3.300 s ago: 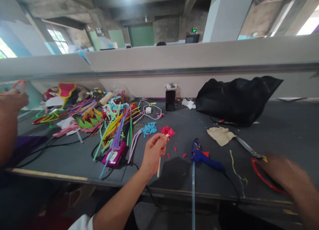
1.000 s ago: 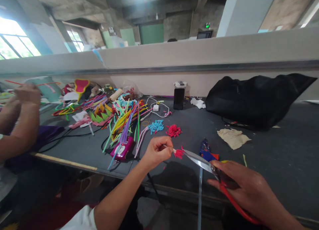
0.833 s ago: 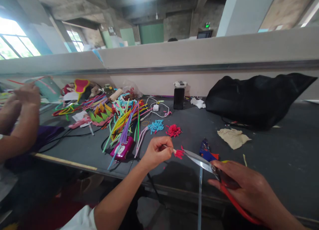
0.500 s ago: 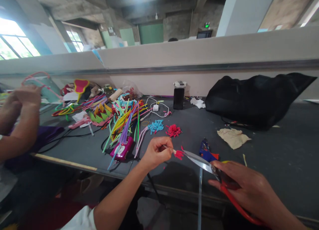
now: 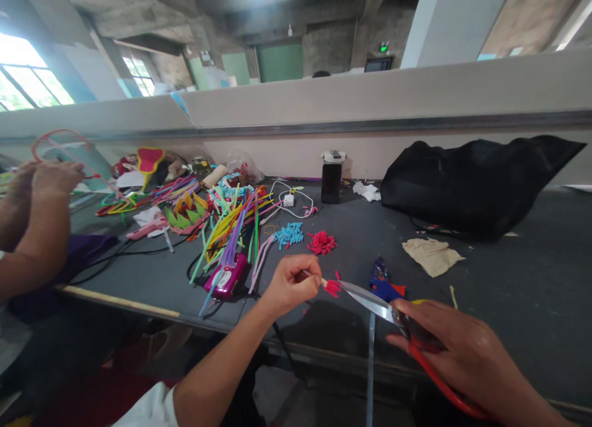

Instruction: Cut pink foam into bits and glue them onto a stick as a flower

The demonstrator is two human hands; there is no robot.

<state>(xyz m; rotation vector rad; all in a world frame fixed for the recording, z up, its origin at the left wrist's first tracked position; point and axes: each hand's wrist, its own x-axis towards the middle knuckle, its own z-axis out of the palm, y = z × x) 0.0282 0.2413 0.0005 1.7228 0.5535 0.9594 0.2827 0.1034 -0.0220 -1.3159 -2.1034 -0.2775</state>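
Observation:
My left hand (image 5: pixel 292 286) is closed in a pinch on a pale stem bundle, from which short red pipe cleaner ends (image 5: pixel 332 287) stick out to the right. In my right hand (image 5: pixel 467 347) are the red-handled scissors (image 5: pixel 372 302), their blades pointing left with the tips at the red ends. From this angle the blades look nearly closed. Behind my left hand lie a heap of short red pieces (image 5: pixel 322 243) and a heap of short blue pieces (image 5: pixel 289 236). Much of the stem is hidden inside my left fist.
Long coloured pipe cleaners (image 5: pixel 231 229) spread to the left, over a magenta device (image 5: pixel 226 277). A phone (image 5: pixel 331 183) stands upright at the back. To the right are a blue-and-orange tool (image 5: pixel 382 284), a beige cloth (image 5: pixel 433 256) and a black bag (image 5: pixel 462 186). A co-worker's hands (image 5: pixel 53 177) are at far left.
My hands and the scissors have barely moved. A small red piece above the bundle has shifted slightly. At far left, the co-worker's hands and the red loop have moved a little.

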